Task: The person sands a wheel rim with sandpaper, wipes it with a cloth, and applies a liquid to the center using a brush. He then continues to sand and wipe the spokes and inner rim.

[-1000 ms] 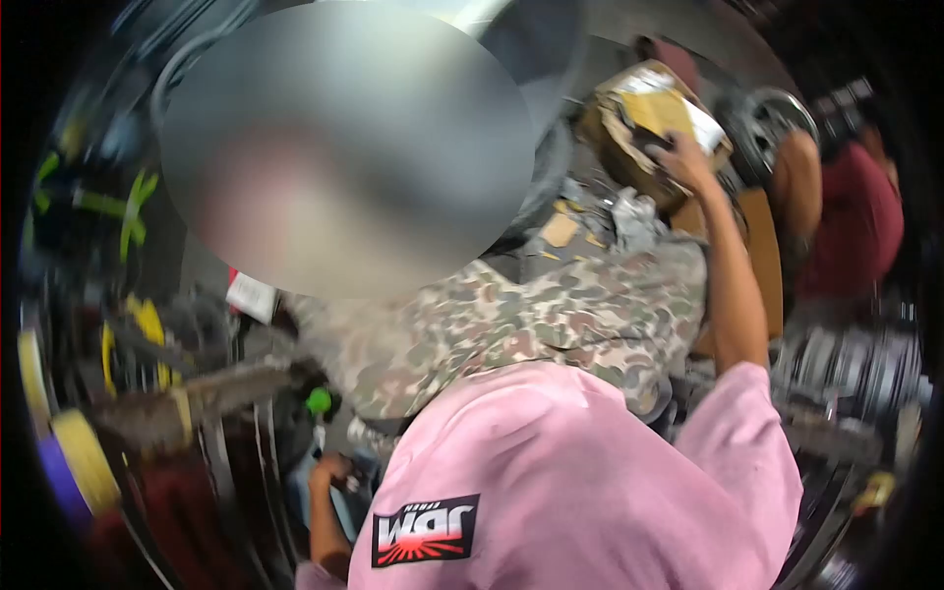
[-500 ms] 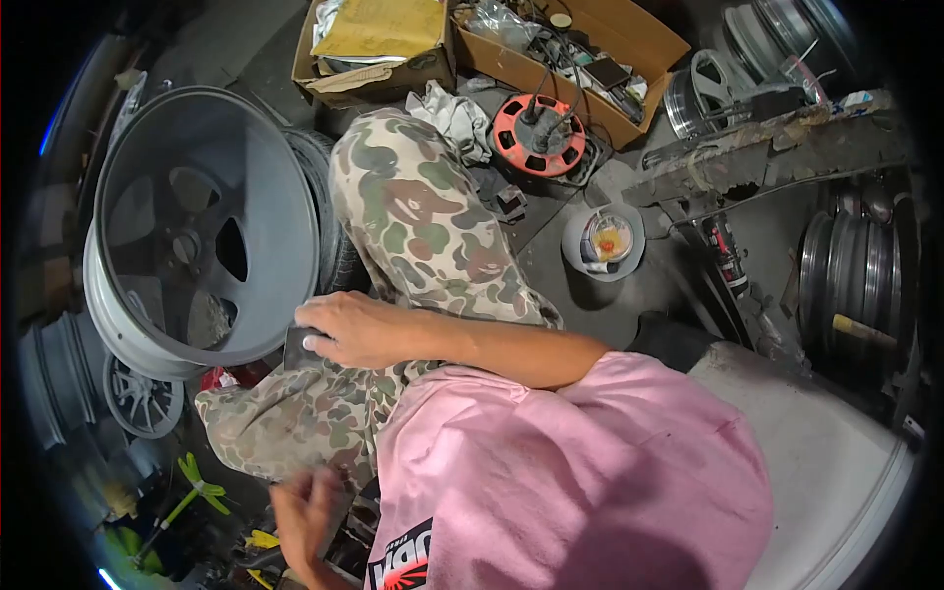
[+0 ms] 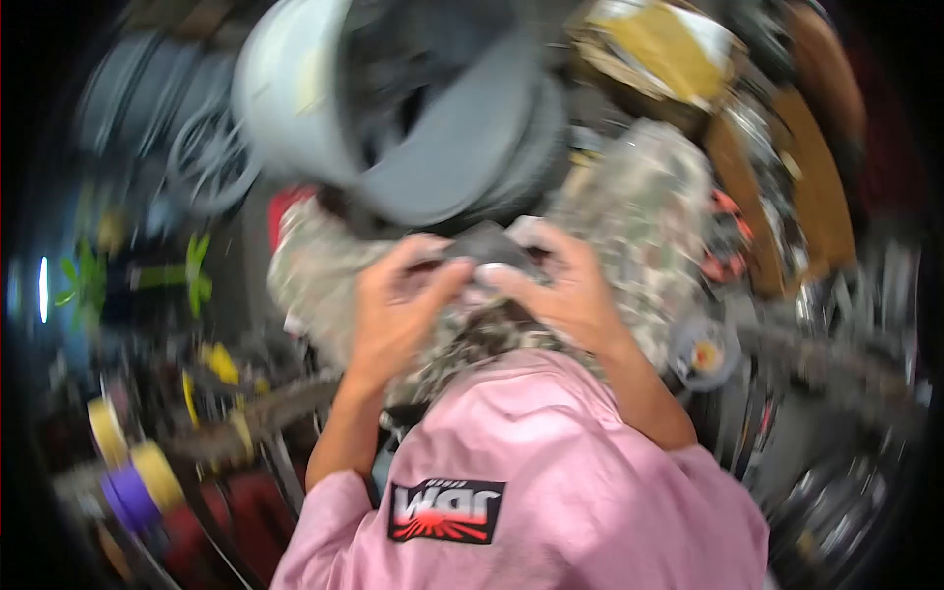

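Observation:
Both hands meet over my lap, holding a small dark grey sheet that looks like sandpaper (image 3: 486, 246). My left hand (image 3: 398, 305) has its thumb and fingers pinched on the near left side of it. From the other side my right hand (image 3: 565, 285) grips it, fingers curled and thumb pointing inward. Just beyond the hands a large grey wheel rim (image 3: 442, 162) leans tilted, its open barrel turned toward me. Motion blur hides the finer detail of the sheet.
A tire (image 3: 551, 147) lies against the rim. To the right are a cardboard box (image 3: 821, 197), an orange cable reel (image 3: 726, 236) and a white bowl (image 3: 704, 352). Yellow and purple tape rolls (image 3: 133, 497) sit lower left, a spoked wheel (image 3: 211, 162) upper left.
My view has turned left. My left hand has come up from the lower left to join my right hand. The right hand has lifted the dark sheet away from beside the rim.

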`<state>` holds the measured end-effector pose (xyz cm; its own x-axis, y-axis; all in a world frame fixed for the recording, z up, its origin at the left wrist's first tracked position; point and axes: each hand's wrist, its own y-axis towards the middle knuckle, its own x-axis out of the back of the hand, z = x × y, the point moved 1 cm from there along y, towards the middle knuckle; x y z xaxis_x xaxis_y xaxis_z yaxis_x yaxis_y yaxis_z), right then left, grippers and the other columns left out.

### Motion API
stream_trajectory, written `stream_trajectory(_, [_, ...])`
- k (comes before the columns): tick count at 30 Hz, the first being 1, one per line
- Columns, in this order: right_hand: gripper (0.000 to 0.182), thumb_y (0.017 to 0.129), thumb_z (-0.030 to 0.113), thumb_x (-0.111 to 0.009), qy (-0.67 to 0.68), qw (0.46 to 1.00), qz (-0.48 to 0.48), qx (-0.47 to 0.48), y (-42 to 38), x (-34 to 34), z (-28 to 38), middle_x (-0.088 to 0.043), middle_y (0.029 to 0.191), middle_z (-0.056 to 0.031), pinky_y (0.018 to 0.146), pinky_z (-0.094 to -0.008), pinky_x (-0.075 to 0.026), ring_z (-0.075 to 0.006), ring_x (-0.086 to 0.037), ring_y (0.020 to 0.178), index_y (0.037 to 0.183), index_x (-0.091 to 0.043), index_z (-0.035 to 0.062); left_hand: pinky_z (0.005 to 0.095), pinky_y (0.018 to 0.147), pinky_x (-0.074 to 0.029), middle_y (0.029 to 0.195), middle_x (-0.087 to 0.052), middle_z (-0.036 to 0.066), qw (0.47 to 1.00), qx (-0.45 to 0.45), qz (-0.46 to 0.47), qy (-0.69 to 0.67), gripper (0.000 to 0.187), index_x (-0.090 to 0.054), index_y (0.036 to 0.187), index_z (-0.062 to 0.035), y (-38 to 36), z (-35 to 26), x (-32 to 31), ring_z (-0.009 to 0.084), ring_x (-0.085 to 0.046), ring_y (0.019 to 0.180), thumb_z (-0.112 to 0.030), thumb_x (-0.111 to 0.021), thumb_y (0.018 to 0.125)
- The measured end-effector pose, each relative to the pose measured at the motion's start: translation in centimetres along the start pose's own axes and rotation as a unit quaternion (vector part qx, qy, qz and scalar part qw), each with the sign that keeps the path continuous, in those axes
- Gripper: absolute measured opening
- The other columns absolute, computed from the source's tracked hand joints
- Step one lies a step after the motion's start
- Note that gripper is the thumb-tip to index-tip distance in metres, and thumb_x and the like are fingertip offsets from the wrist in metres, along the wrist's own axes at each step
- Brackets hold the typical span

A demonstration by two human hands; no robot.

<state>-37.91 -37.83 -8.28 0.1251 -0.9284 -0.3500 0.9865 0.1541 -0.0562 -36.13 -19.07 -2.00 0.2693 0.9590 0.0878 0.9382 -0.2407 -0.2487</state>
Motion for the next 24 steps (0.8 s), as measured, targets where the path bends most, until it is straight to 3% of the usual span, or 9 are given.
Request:
stream_trajectory(3, [0.016, 0.094, 0.01, -0.075, -0.09, 0.996, 0.006, 0.019, 0.8, -2.7, -0.5, -0.063, 0.095, -0.001, 0.081, -0.0254, -0.05, -0.0066, -0.06, 0.092, 0.102, -0.064, 0.0026, 0.0252, 0.071, -0.056, 0.092, -0.07, 0.005, 0.998, -0.019, -0.067, -0.001, 0.015, -0.067, 0.109, 0.0022, -2.7, 2.5, 3.4, 0.011, -0.069, 0.081, -0.009, -0.07, 0.099])
stream_trajectory(5, [0.015, 0.095, 0.008, -0.074, -0.118, 0.993, 0.002, -0.012, 1.3, -3.4, -1.8, -0.063, 0.096, 0.0002, 0.082, -0.0252, -0.05, -0.0067, -0.059, 0.09, 0.103, -0.063, 0.0023, 0.023, 0.067, -0.052, 0.086, -0.068, 0.002, 0.976, -0.061, -0.208, 0.025, 0.015, -0.069, 0.102, 0.0005, -5.7, 3.7, 6.8, 0.0077, -0.065, 0.075, -0.015, -0.068, 0.102])
stream_trajectory(8, [0.017, 0.096, 0.007, -0.073, -0.165, 0.985, 0.017, -0.038, 2.7, -4.6, -2.6, -0.063, 0.101, 0.0008, 0.083, -0.0243, -0.048, -0.0074, -0.057, 0.09, 0.108, -0.063, 0.0019, 0.0218, 0.059, -0.047, 0.082, -0.066, 0.0, 0.915, -0.038, -0.4, 0.037, 0.029, -0.068, 0.094, -0.0011, -11.2, 7.1, 11.2, 0.0039, -0.057, 0.066, -0.027, -0.062, 0.106])
stream_trajectory(11, [0.019, 0.096, 0.007, -0.073, -0.209, 0.976, 0.051, -0.024, 3.8, -5.5, -2.4, -0.064, 0.106, -0.0007, 0.086, -0.0241, -0.046, -0.008, -0.057, 0.094, 0.112, -0.063, 0.0008, 0.0215, 0.059, -0.044, 0.082, -0.063, 0.0, 0.873, -0.005, -0.486, -0.033, 0.029, -0.066, 0.096, 0.0014, -13.3, 12.4, 13.6, 0.0036, -0.052, 0.067, -0.024, -0.06, 0.107])
stream_trajectory(13, [0.021, 0.096, 0.007, -0.072, -0.247, 0.968, 0.01, -0.031, 5.6, -7.1, -1.9, -0.064, 0.108, -0.0016, 0.088, -0.0247, -0.046, -0.0089, -0.057, 0.096, 0.114, -0.063, 0.0001, 0.0204, 0.058, -0.044, 0.078, -0.062, -0.002, 0.849, -0.025, -0.528, -0.02, 0.031, -0.066, 0.094, -0.0007, -10.2, 15.7, 16.8, 0.0017, -0.051, 0.066, -0.027, -0.058, 0.108])
stream_trajectory(15, [0.021, 0.097, 0.005, -0.07, -0.269, 0.962, 0.048, -0.003, 7.1, -5.8, -1.5, -0.063, 0.105, -0.0014, 0.088, -0.0254, -0.047, -0.0103, -0.058, 0.096, 0.115, -0.062, 0.0001, 0.028, 0.059, -0.047, 0.074, -0.066, 0.004, 0.814, -0.043, -0.574, 0.076, 0.031, -0.067, 0.093, 0.0004, -6.2, 19.2, 20.9, 0.0135, -0.059, 0.062, -0.027, -0.06, 0.106])
stream_trajectory(17, [0.018, 0.098, 0.006, -0.069, -0.295, 0.955, 0.032, -0.014, 8.7, -4.2, -0.9, -0.061, 0.102, -0.0009, 0.086, -0.0252, -0.047, -0.0101, -0.057, 0.093, 0.113, -0.061, 0.0002, 0.0422, 0.067, -0.054, 0.08, -0.073, 0.018, 0.748, 0.042, -0.593, 0.296, 0.032, -0.07, 0.096, 0.0009, -3.0, 19.7, 25.9, 0.0361, -0.069, 0.071, -0.03, -0.063, 0.1])
stream_trajectory(19, [0.015, 0.099, 0.008, -0.068, -0.382, 0.924, 0.015, 0.024, 10.6, -1.3, -0.1, -0.06, 0.099, -0.0008, 0.085, -0.0255, -0.047, -0.0101, -0.056, 0.091, 0.111, -0.061, -0.0001, 0.0579, 0.079, -0.054, 0.098, -0.073, 0.027, 0.735, 0.175, -0.566, 0.33, 0.032, -0.074, 0.094, 0.0019, -0.3, 20.3, 30.6, 0.0464, -0.071, 0.092, -0.028, -0.063, 0.093])
stream_trajectory(24, [0.041, 0.1, 0.019, -0.07, -0.456, 0.88, -0.13, -0.023, 11.6, 6.3, -1.0, -0.059, 0.119, -0.0103, 0.097, -0.0316, -0.045, -0.0179, -0.055, 0.103, 0.128, -0.058, -0.0082, 0.0515, 0.094, -0.056, 0.114, -0.072, 0.026, 0.642, 0.388, -0.543, 0.378, 0.042, -0.076, 0.11, -0.0029, -2.2, 25.8, 42.9, 0.0442, -0.07, 0.11, -0.037, -0.064, 0.089])
